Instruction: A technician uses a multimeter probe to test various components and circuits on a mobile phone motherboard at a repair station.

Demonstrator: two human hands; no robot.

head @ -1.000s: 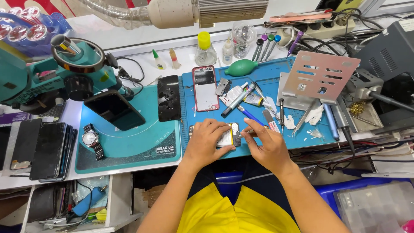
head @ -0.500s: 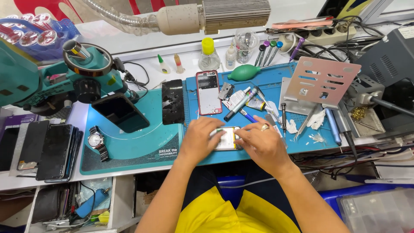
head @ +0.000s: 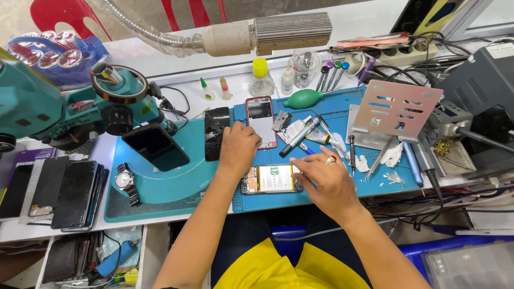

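An opened phone [head: 272,179] with its insides showing lies flat on the blue work mat [head: 332,115] near the front edge. My right hand [head: 325,181] rests on its right end, fingers spread over it. My left hand [head: 239,148] has reached up and away from it, fingertips at the lower left edge of a red-framed phone housing [head: 261,121] that lies further back. A black phone part [head: 216,132] lies just left of that hand.
A teal microscope [head: 64,107] stands at left over a teal mat with a dark phone [head: 155,146] and a wristwatch [head: 125,182]. Stacked phones [head: 59,191] lie far left. Pens, tweezers, a metal stand [head: 395,108], bottles and cables crowd the back and right.
My left hand has left the opened phone and moved up towards the red-framed housing. My right hand stays on the opened phone, which now lies uncovered. The view has shifted slightly.
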